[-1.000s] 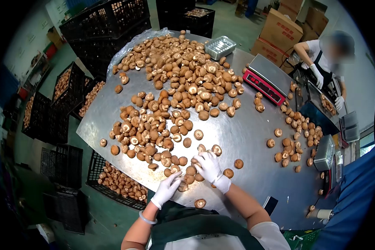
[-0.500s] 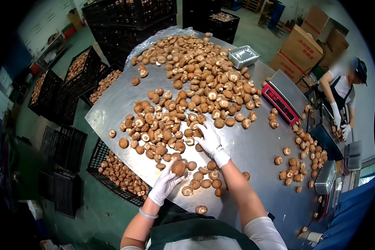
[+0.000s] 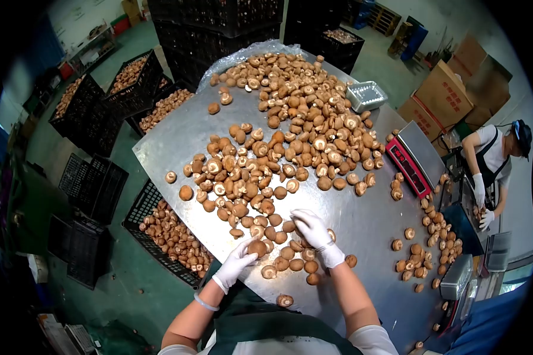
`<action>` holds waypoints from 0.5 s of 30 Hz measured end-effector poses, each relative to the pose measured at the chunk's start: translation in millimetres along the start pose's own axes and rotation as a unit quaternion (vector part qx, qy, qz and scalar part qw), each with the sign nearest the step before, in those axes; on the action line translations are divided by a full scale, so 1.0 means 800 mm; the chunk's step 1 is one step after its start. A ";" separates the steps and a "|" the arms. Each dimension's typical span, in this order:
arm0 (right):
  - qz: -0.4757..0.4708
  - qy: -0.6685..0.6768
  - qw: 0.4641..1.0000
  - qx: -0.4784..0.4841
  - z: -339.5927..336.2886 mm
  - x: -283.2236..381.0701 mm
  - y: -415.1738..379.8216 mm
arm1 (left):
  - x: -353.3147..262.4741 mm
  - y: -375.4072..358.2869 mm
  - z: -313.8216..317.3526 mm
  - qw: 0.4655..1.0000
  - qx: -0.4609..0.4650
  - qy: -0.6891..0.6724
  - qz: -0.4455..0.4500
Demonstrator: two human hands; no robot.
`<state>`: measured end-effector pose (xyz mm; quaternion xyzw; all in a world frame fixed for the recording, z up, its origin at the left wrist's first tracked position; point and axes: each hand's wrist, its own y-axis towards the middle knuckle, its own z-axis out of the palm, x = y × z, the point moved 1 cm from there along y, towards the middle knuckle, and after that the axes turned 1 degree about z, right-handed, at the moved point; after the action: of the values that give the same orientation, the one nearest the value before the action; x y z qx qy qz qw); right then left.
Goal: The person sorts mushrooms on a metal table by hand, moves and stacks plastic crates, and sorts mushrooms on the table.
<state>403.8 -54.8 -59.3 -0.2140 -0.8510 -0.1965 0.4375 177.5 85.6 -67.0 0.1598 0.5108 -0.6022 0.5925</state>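
White gloves cover both hands. My left hand (image 3: 237,262) is wrapped round a brown mushroom (image 3: 257,248) near the front edge of the metal table (image 3: 177,136). My right hand (image 3: 314,229) lies over the small front group of mushrooms (image 3: 296,264), palm down; its fingertips reach toward the left, and whether a mushroom is under them is hidden. Just beyond both hands spreads a loose cluster of mushrooms (image 3: 251,190), some caps up, some stems up. A larger heap (image 3: 314,100) lies farther back.
A red scale (image 3: 408,167) and a clear plastic tray (image 3: 366,96) stand at the right and back. More mushrooms (image 3: 417,260) lie right. A black crate of mushrooms (image 3: 137,225) is below the left edge. A co-worker (image 3: 491,160) handles mushrooms at far right.
My right hand has moved from the cluster back toward the front group. My left hand still holds a mushroom. The whole view has shifted slightly.
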 end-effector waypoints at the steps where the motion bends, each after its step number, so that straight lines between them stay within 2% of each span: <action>1: 0.132 0.150 0.980 -0.019 -0.006 0.007 -0.009 | -0.002 -0.001 0.001 1.000 -0.001 0.000 0.006; 4: 0.222 0.449 0.866 -0.023 -0.010 0.006 -0.020 | -0.011 -0.005 0.006 0.998 0.001 -0.016 0.061; 5: 0.225 0.448 0.865 -0.024 -0.007 0.010 -0.022 | -0.015 -0.006 0.006 0.998 0.001 -0.018 0.058; 7: 0.240 0.614 0.752 -0.023 0.003 0.020 -0.024 | -0.021 -0.007 0.008 0.996 -0.003 -0.038 0.081; 9: 0.230 0.631 0.741 -0.011 0.013 0.023 -0.024 | -0.028 -0.012 0.016 0.996 -0.016 -0.038 0.083; 11: 0.222 0.685 0.693 -0.038 0.024 0.037 -0.021 | -0.038 -0.018 0.025 0.986 -0.040 -0.050 0.152; 13: 0.212 0.680 0.701 -0.032 0.037 0.053 -0.023 | -0.041 -0.020 0.027 0.984 -0.050 -0.043 0.166; 15: 0.198 0.677 0.709 -0.009 0.057 0.053 -0.033 | -0.046 -0.020 0.036 0.963 -0.093 0.072 0.244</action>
<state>337.4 -44.7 -52.4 -0.1906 -0.2629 -0.2052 0.9233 184.4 79.3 -18.5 0.2664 0.5515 -0.3758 0.6954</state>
